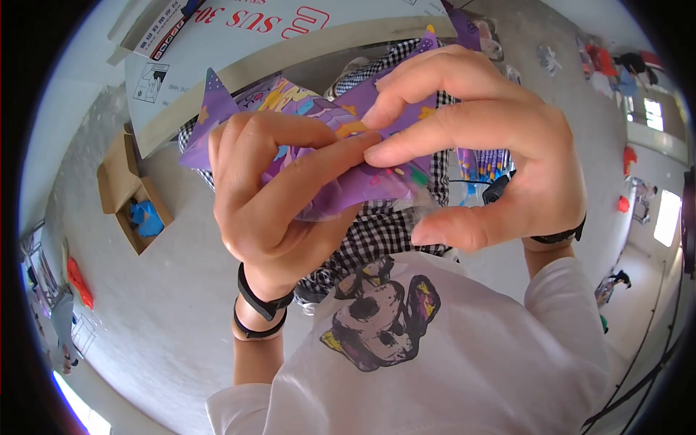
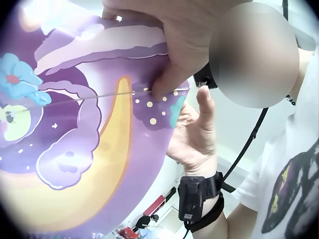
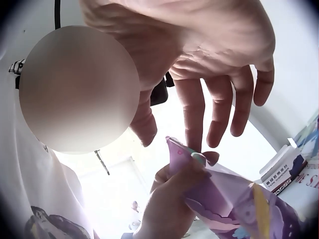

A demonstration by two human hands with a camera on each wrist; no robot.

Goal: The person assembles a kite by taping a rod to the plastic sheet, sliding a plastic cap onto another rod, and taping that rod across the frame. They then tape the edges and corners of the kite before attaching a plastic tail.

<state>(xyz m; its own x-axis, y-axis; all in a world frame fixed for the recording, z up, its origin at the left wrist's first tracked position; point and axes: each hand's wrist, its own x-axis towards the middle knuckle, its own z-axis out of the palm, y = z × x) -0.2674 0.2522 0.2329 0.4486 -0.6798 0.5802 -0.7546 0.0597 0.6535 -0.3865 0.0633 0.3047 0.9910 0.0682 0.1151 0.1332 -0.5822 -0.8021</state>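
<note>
Our right hand [image 1: 522,138] arches wide at upper right of the head view, thumb well apart from the fingers. Left of centre, our left hand [image 1: 268,210] pinches the purple printed sheet [image 1: 373,187], which spans the upper middle beneath both hands. We see an open cardboard box [image 1: 116,174] at left.

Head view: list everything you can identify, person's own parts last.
Printed sheet: 1, mostly purple, centre
Checked cloth: 1, black and white, below the sheet
Lettered board: 1, pale with red print, top
Tape dispenser box: 1, white and dark, upper left
Carton: 1, brown, left
Blue contents: count unclear, blue, in the carton
Patterned items: several, mostly purple, right of centre
Red objects: several, red, far left and right
T-shirt: 1, white, bottom
Wristbands: several, black, both wrists
Left hand: 1, bare, gripping the sheet
Right hand: 1, bare, right of the left hand
</note>
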